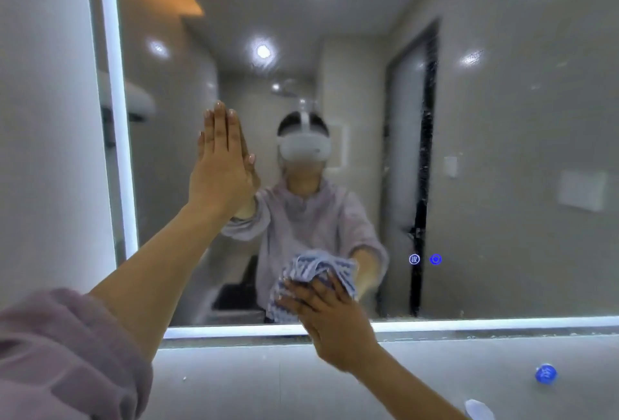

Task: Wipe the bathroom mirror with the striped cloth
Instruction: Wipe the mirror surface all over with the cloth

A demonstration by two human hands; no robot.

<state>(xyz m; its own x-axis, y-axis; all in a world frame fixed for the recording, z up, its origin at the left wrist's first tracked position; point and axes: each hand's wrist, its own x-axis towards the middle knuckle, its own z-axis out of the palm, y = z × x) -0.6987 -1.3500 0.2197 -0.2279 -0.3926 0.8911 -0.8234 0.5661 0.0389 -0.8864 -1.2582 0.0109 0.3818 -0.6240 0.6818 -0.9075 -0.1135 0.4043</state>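
Against mirror [502, 138], right hand [335, 322] pressing striped cloth [284, 300]

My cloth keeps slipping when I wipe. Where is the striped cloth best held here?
Take the striped cloth at its bunched middle, coming straight at the mirror from the front. It lies crumpled against the glass, so spread fingers of the right hand over the folds probably pin it best.

The mirror [502, 151] hangs right of a wall [43, 118]. The left hand [221, 165] lies flat on the glass in its left part. Lower and to the right, the right hand [331, 322] presses the cloth [283, 302] against the glass just above the mirror's lower edge. Two touch buttons [414, 259] sit on the glass right of the cloth. A small round object [545, 374] lies below the mirror, far right.
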